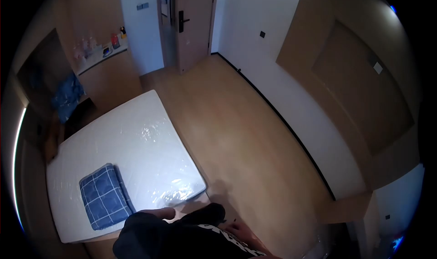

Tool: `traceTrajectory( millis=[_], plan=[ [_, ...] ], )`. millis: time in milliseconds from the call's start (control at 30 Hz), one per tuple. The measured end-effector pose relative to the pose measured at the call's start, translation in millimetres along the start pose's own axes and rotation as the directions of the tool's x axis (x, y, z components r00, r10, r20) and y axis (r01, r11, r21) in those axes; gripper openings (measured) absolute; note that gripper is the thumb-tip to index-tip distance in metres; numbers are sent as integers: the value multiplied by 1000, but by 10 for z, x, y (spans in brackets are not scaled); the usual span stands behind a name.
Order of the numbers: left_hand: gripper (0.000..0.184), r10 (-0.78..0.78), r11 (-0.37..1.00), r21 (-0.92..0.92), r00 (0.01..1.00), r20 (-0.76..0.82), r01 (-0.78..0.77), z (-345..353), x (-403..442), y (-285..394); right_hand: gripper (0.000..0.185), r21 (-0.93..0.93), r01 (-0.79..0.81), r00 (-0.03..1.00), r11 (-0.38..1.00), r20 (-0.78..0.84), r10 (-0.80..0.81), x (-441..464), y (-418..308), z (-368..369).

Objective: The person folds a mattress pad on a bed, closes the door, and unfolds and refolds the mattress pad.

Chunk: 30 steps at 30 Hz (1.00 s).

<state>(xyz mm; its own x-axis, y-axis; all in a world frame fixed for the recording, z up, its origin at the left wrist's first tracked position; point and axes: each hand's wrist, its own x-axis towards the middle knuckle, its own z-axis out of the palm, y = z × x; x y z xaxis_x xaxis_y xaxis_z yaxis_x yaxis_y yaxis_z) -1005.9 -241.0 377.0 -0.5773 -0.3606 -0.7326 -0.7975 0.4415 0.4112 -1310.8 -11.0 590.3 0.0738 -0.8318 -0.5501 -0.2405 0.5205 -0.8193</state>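
Observation:
At the bottom edge, dark clothing (182, 234) with white lettering covers my body. A bare, rounded stretch of limb (157, 212) comes out of it on the left, beside the mattress edge; it looks like my left arm, and no fingers can be made out. My right hand (237, 231) hangs low beside the dark clothing, above the floor; its fingers are dim, and nothing held shows. Nearest on the left lies a folded blue checked quilt (105, 196) on the white mattress (132, 136), which has a shiny plastic cover.
Wooden floor (246, 136) runs between the mattress and the right wall (291, 109). A door (193, 29) stands ajar at the back. A counter (102, 58) at the back left carries bottles and small items. Blue bagged stuff (68, 97) sits beyond the mattress. A wooden ledge (346, 206) juts out at right.

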Motion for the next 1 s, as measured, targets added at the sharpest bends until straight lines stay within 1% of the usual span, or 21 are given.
traceTrajectory(
  millis=[33, 100, 167, 200, 233, 267, 333, 367, 400, 433, 500, 567, 633, 667, 767, 800, 833, 867, 933, 967, 1000],
  plan=[
    [36, 50, 999, 8, 999, 1, -50, -224, 291, 228, 29, -42, -35, 999, 999, -13, 34, 103, 53, -236],
    [36, 135, 990, 33, 991, 21, -136, -689, 884, 629, 32, 8, -88, 983, 996, -160, 88, 494, 943, -895],
    [29, 181, 980, 65, 981, 73, -186, -1221, 1376, 1102, 32, -256, -292, 865, 922, -482, 140, 454, 1846, -1443],
    [28, 422, 906, 44, 906, -31, -420, -1395, 1665, 1226, 27, -149, -424, 749, 893, -612, 253, 346, 2485, -1642],
    [27, 619, 784, 42, 775, -125, -619, -1482, 1962, 1279, 27, -79, -538, 658, 839, -661, 360, 198, 2732, -1812],
    [29, 386, 799, 366, 874, 295, -477, -1616, 2562, 1252, 26, -24, -622, 589, 783, -673, 448, 64, 2796, -2021],
    [32, 371, 868, 312, 922, 113, -387, -2396, 2471, 1885, 26, 67, -704, 493, 707, -671, 554, -30, 2881, -2391],
    [34, 396, 878, 273, 917, 48, -393, -2822, 2311, 2242, 26, 93, -714, 477, 694, -661, 579, 34, 2844, -2577],
    [33, 335, 901, 276, 941, 42, -334, -3335, 1978, 2793, 26, 113, -715, 473, 690, -648, 596, 160, 2781, -2765],
    [34, 340, 915, 213, 939, 56, -344, -3623, 2032, 3023, 26, 118, -713, 480, 691, -636, 604, 315, 2690, -2958],
    [35, 459, 888, 59, 888, -33, -457, -3845, 2557, 3079, 25, 89, -696, 526, 713, -612, 590, 797, 2427, -3378],
    [35, 546, 838, 25, 836, -63, -545, -4332, 2621, 3421, 25, 30, -669, 594, 743, -580, 558, 1402, 2163, -3872],
    [38, 452, 881, -128, 890, -61, -456, -4740, 2798, 3581, 25, -71, -640, 669, 765, -541, 510, 2051, 1941, -4451],
    [37, 455, 869, -167, 884, -106, -467, -4804, 3098, 3456, 25, -128, -622, 706, 772, -518, 483, 2419, 1850, -4775],
    [36, 176, 930, -272, 950, -259, -247, -4800, 3779, 2785, 25, -329, -567, 798, 755, -449, 403, 3497, 1581, -5954],
    [35, 106, 917, -337, 944, -313, -215, -4543, 4122, 2166, 25, -379, -571, 803, 728, -442, 400, 3810, 1542, -6466],
    [35, -47, 945, -325, 968, -247, -37, -4309, 4342, 1520, 25, -424, -579, 800, 696, -457, 388, 4112, 1446, -7006],
    [32, -166, 961, -269, 906, -390, 60, -4507, 3598, 1689, 25, -475, -592, 790, 651, -505, 349, 4466, 1449, -7664],
    [34, -90, 994, -94, 878, -469, 51, -3278, 3825, 366, 25, -573, -567, 766, 592, -631, 123, 5327, 1105, -9048],
    [22, -366, 916, 135, 925, -102, 378, -3439, 3213, 274, 25, -608, -508, 737, 611, -673, -57, 5875, 745, -9603],
    [31, -787, 573, -437, 615, -55, 694, -2978, 3149, -69, 27, -626, -421, 704, 657, -682, -198, 6217, -435, -9711]
  ],
)
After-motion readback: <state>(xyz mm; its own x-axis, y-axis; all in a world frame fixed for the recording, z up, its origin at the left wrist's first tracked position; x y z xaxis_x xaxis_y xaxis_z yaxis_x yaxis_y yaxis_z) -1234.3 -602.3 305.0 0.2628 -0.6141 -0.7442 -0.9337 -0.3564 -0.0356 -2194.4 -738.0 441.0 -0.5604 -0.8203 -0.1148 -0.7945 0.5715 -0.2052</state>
